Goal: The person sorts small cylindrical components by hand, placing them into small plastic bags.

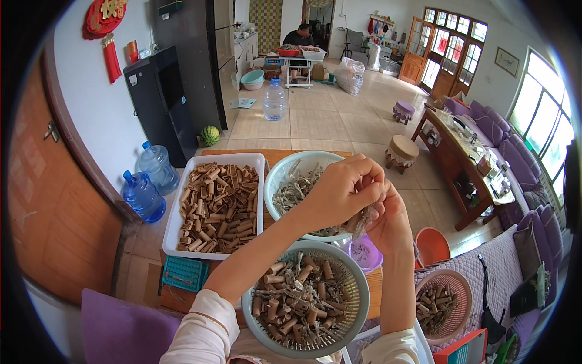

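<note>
Left hand (347, 189) pinches, contents hidden | right hand (393, 221) grips dried grey strand (365, 219) | pale-green basin (330, 159) near wooden table's (374, 288) far edge | tiled floor (327, 124) beyond

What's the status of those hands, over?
Left hand, right hand together at grey dried strands. Exact grip partly hidden. Left forearm crosses before pale basin.

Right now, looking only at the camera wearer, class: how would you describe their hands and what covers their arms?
The left hand and right hand are ungloved. Both forearms are bare below white sleeves; a thin golden line, perhaps trim or a bracelet, crosses the left one.
</note>
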`<state>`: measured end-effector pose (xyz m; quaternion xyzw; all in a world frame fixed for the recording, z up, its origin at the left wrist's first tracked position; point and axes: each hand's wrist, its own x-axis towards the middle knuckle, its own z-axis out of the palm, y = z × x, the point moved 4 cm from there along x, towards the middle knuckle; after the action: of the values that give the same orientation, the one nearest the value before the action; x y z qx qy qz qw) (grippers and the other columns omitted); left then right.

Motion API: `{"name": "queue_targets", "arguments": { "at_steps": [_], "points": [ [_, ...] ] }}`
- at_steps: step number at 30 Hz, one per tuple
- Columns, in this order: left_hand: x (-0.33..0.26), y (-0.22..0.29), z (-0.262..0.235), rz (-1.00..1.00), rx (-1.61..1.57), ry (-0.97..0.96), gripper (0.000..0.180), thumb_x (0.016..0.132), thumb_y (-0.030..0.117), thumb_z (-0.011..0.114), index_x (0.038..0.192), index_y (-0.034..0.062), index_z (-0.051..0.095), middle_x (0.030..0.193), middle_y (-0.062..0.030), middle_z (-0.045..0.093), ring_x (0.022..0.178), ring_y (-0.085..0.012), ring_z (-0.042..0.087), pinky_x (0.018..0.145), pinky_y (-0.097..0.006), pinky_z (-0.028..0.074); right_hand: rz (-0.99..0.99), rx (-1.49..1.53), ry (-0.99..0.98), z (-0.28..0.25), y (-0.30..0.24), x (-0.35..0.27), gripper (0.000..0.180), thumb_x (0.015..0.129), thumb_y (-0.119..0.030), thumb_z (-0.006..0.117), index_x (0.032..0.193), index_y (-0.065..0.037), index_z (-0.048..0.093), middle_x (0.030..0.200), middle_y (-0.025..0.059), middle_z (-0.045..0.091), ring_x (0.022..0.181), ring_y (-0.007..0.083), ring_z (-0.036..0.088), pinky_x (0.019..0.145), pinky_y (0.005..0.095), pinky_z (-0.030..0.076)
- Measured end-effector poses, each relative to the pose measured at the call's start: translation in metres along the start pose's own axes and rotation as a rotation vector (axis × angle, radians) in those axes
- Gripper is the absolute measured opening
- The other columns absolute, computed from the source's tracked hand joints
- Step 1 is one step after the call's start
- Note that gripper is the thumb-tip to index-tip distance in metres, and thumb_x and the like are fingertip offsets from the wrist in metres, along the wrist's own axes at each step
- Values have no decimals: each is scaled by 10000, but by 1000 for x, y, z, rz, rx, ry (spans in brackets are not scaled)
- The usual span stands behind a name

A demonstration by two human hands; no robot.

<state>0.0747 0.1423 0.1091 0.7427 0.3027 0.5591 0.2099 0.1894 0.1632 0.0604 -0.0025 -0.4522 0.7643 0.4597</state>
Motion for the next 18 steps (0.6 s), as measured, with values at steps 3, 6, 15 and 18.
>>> {"name": "queue_targets", "arguments": {
  "at_steps": [3, 6, 15, 18],
  "points": [
    [-5, 3, -3, 6, 11, 2, 82, 794, 100, 554, 798, 31, 510, 681, -2, 537, 541, -45, 480, 507, -194, 408, -44, -148, 84, 13, -1, -5, 304, 701, -56, 704, 815, -63, 423, 748, -21, 473, 632, 59, 495, 595, 185, 453],
    [-10, 1, -3, -27, -62, -7, 68, 797, 83, 547, 796, 32, 502, 703, 5, 516, 564, -37, 470, 511, -180, 398, -63, -278, 157, 19, 0, -8, 277, 686, -7, 669, 792, -69, 421, 742, -38, 462, 640, 32, 473, 581, 168, 421],
    [-21, 15, -10, -15, -6, -10, 47, 809, 60, 525, 799, 41, 483, 748, 23, 440, 591, -17, 429, 503, -163, 369, -59, -329, 111, 29, 1, -9, 253, 679, 0, 647, 768, -75, 423, 683, -48, 447, 584, 10, 410, 544, 150, 367],
    [-25, 8, -8, -61, -150, -13, 51, 824, 60, 518, 818, 42, 470, 751, 22, 428, 586, -16, 423, 504, -162, 366, -51, -303, 128, 28, 1, -13, 253, 676, 10, 641, 768, -74, 421, 681, -47, 451, 582, 14, 425, 538, 155, 377]
  ]
}}
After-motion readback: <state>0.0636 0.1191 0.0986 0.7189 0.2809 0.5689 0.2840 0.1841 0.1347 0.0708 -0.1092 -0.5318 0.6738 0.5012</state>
